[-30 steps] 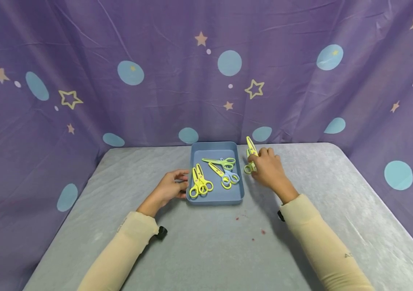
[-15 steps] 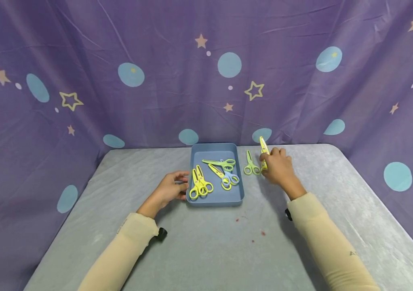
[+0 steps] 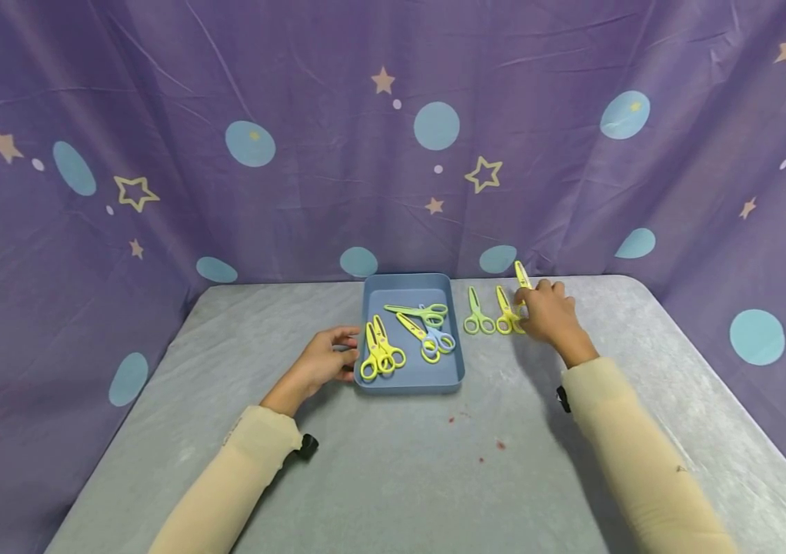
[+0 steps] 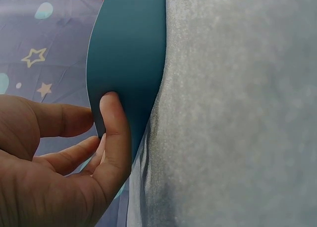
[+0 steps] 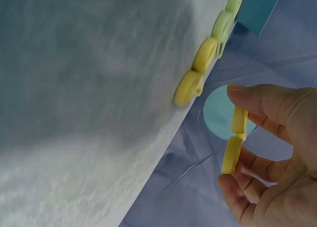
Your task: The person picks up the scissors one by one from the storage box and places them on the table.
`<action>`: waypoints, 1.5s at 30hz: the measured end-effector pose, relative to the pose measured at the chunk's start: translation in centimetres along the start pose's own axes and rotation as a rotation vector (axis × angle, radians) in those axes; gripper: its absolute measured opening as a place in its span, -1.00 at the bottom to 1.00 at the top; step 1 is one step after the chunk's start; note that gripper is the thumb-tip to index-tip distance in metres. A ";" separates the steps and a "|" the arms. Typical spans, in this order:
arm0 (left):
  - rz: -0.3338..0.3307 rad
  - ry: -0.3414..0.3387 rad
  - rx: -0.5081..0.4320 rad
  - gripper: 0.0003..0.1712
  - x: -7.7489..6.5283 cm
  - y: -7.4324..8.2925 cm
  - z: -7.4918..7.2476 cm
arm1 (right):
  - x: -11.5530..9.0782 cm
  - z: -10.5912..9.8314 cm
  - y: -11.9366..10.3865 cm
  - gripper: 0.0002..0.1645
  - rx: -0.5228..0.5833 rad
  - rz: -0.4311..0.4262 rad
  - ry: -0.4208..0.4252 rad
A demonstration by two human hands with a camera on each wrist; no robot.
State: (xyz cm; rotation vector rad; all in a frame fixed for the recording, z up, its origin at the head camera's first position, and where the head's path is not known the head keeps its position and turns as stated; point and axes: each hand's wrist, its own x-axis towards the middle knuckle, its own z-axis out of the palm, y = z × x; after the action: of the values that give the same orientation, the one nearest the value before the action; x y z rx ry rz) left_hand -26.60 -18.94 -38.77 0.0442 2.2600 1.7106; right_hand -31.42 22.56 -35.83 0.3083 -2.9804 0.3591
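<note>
My right hand (image 3: 551, 312) pinches the handles of yellow scissors (image 5: 232, 155) between thumb and fingers; their blades point away toward the curtain. Just left of it on the table lie green scissors (image 3: 477, 312) and yellow scissors (image 3: 504, 308), side by side. My left hand (image 3: 324, 355) touches the left wall of a blue tray (image 3: 421, 389); in the left wrist view one finger lies along its outer wall, others end at the rim. Inside the tray are two overlapping yellow scissors (image 3: 382, 350), green scissors (image 3: 417, 311), and yellow scissors (image 3: 414, 327) crossing blue scissors (image 3: 442, 338).
A grey cloth covers the table (image 3: 393, 477), with a few small red spots in front of the tray. A purple curtain (image 3: 338, 154) with stars and blue spots hangs right behind the table's back edge.
My right hand has moved rightward with scissors. Green scissors, then yellow scissors, have come to lie on the table right of the tray. My left hand has stayed at the tray.
</note>
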 end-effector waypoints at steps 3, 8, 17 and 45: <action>0.001 -0.001 0.000 -0.42 0.0 0.0 0.0 | 0.1 -0.1 0.7 -0.53 -0.003 0.011 -0.028; 0.001 0.001 -0.002 -0.42 0.0 -0.1 0.1 | 0.2 0.1 2.0 -0.52 -0.010 0.027 -0.068; 0.008 0.011 0.008 -0.43 0.1 -0.2 0.1 | 0.6 0.5 3.2 -0.52 0.027 0.037 -0.200; 0.002 0.000 -0.002 -0.42 0.5 -0.5 -0.1 | 1.5 1.2 5.0 -0.53 0.123 -0.051 -0.337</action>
State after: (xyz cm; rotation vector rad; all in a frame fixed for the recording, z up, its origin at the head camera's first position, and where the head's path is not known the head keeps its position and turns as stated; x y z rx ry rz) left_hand -26.97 -19.06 -39.36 0.0452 2.2588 1.7140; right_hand -34.06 26.76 -37.90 0.5037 -3.2756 0.5348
